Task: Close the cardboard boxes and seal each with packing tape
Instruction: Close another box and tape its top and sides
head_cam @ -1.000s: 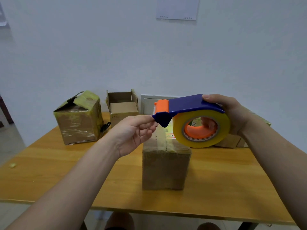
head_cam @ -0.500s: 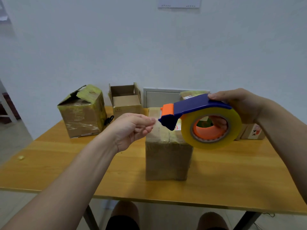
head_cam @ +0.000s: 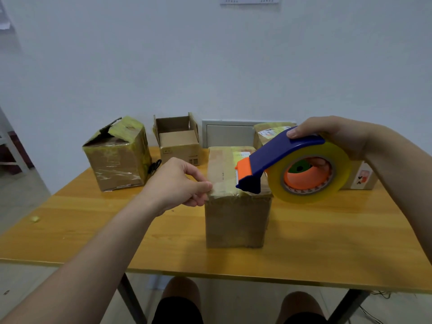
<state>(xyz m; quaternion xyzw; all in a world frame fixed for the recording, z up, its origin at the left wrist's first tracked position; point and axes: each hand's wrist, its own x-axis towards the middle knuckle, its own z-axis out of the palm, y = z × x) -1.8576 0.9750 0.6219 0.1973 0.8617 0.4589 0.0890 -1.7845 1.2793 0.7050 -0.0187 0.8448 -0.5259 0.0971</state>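
A closed cardboard box [head_cam: 236,220] stands in the middle of the wooden table [head_cam: 93,235]. My right hand [head_cam: 339,136] grips a blue and orange tape dispenser [head_cam: 287,160] loaded with a yellowish tape roll [head_cam: 336,183], held just above the box's right top edge. My left hand [head_cam: 177,185] pinches the clear tape end [head_cam: 222,185] between thumb and fingers at the box's front left top corner. The strip between hand and dispenser lies low over the box top.
At the back left stands a taped box [head_cam: 119,157] with a torn top, black scissors [head_cam: 155,166] beside it. An open box [head_cam: 178,141] stands behind the middle one. More boxes [head_cam: 268,134] sit at the back right near the wall. My knees show under the table.
Both hands have come down toward the middle box. My left hand drew the tape end away from the dispenser to the box's front left corner.
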